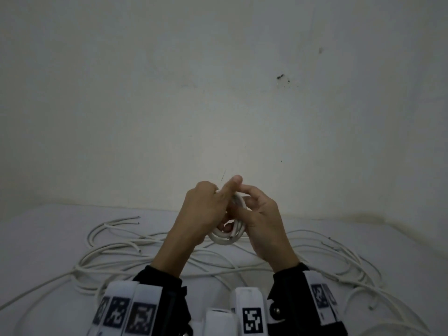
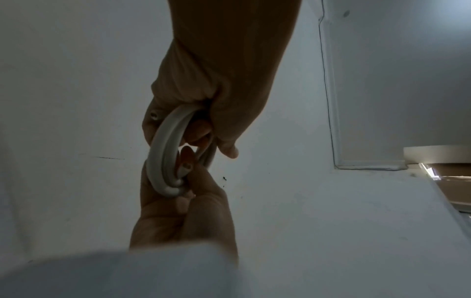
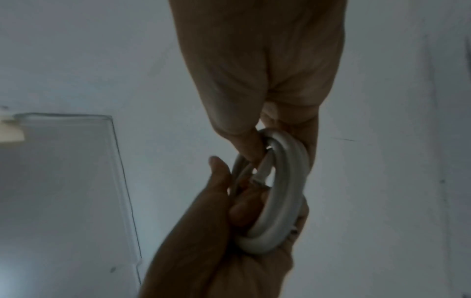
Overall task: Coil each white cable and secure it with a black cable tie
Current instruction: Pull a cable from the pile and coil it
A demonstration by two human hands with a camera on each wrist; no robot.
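A small coil of white cable (image 1: pixel 224 238) is held up above the table between both hands. My left hand (image 1: pixel 201 214) pinches one end of the coil (image 2: pixel 163 153), its fingers (image 2: pixel 183 219) curled round the strands. My right hand (image 1: pixel 264 221) grips the opposite side, with fingers curled through the loop (image 3: pixel 280 201) and the thumb (image 3: pixel 216 169) lying beside it. A cut cable end (image 1: pixel 231 236) shows at the coil's lower edge. A thin dark strand (image 1: pixel 223 177) sticks up above my left fingers; I cannot tell whether it is a tie.
Several loose white cables (image 1: pixel 126 248) lie tangled across the white table (image 1: pixel 48 238), spreading left and right (image 1: pixel 339 258) under my hands. Their cut ends (image 1: pixel 138 217) point toward the back. A pale wall (image 1: pixel 218 93) rises just behind the table.
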